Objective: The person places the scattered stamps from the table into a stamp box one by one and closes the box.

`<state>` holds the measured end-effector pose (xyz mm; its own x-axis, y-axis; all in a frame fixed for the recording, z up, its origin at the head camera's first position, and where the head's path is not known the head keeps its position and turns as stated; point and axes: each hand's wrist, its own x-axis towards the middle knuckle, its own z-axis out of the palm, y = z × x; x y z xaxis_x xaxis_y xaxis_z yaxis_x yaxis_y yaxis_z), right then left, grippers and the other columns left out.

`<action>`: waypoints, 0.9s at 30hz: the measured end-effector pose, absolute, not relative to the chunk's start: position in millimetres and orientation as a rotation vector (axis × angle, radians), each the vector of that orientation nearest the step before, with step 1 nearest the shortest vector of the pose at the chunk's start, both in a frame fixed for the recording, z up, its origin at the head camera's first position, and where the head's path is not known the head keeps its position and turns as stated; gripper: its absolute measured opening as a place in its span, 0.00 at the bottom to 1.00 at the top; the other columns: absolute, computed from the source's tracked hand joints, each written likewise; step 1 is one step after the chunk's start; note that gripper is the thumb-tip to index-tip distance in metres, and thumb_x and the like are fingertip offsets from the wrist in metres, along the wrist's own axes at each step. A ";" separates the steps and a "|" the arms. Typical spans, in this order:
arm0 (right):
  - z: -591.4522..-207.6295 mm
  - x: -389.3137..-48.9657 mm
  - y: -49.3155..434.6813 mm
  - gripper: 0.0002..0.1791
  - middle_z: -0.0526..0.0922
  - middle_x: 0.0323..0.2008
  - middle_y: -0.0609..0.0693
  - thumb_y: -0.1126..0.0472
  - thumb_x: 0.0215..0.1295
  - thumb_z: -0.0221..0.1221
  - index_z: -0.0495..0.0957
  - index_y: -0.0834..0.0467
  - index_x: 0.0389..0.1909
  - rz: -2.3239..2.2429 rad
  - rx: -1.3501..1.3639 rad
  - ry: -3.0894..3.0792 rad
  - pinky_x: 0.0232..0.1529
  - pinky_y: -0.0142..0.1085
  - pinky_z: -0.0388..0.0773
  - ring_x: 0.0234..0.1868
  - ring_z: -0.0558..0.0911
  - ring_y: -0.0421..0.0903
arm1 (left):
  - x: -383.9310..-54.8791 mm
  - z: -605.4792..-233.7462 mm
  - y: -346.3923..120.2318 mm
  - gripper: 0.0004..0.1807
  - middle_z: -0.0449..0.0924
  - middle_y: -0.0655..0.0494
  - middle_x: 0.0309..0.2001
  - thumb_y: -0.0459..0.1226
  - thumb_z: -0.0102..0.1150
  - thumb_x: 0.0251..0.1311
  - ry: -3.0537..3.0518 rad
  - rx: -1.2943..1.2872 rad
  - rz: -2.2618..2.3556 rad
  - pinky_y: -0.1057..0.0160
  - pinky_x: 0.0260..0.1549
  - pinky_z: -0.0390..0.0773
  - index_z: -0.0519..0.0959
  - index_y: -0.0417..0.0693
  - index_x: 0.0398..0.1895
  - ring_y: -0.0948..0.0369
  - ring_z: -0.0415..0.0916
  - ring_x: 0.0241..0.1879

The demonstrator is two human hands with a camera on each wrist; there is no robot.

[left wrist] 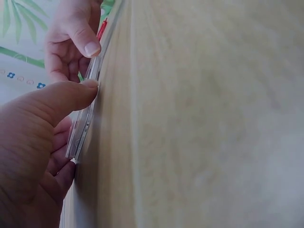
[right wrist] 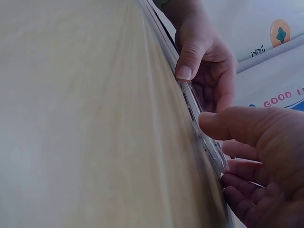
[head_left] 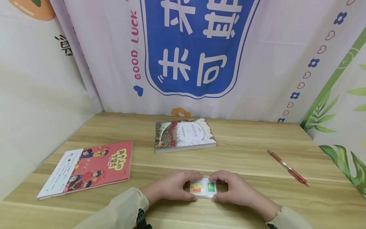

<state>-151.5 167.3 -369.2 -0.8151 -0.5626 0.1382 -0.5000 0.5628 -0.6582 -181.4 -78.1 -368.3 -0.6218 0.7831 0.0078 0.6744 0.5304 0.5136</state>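
Note:
A small flat clear plastic case (head_left: 203, 188) lies close over the wooden table, an orange-yellow picture and a green one showing through its top. My left hand (head_left: 178, 186) grips its left end, thumb along the near edge and fingers at the far edge. At the right end, my right hand (head_left: 235, 188) holds it the same way. Seen edge-on, the case (left wrist: 84, 124) appears thin in the left wrist view, with the left thumb on its near edge. In the right wrist view, the right thumb presses the near edge of the case (right wrist: 205, 137).
On the left of the table (head_left: 243, 213) lies a red and white book (head_left: 97, 168). Another illustrated book (head_left: 184, 134) lies toward the back, beyond the hands. A red pen (head_left: 287, 167) rests on the right. Printed cloth (head_left: 257, 79) hangs behind the table.

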 end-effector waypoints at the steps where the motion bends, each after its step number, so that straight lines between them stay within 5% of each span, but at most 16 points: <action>1: -368.8 -150.8 167.7 0.21 0.78 0.51 0.46 0.51 0.49 0.68 0.77 0.51 0.45 -1.093 -0.922 2.698 0.55 0.39 0.71 0.52 0.75 0.45 | -181.2 -368.1 -77.8 0.36 0.69 0.55 0.62 0.48 0.66 0.50 2.544 1.231 0.707 0.62 0.62 0.63 0.68 0.47 0.63 0.60 0.65 0.62; 27: -353.5 -143.7 154.8 0.23 0.73 0.57 0.59 0.54 0.48 0.67 0.76 0.55 0.46 -1.070 -0.783 2.720 0.57 0.56 0.66 0.58 0.71 0.59 | -169.9 -356.6 -81.7 0.37 0.63 0.52 0.65 0.46 0.65 0.50 2.504 1.143 0.827 0.53 0.62 0.62 0.64 0.50 0.64 0.55 0.61 0.64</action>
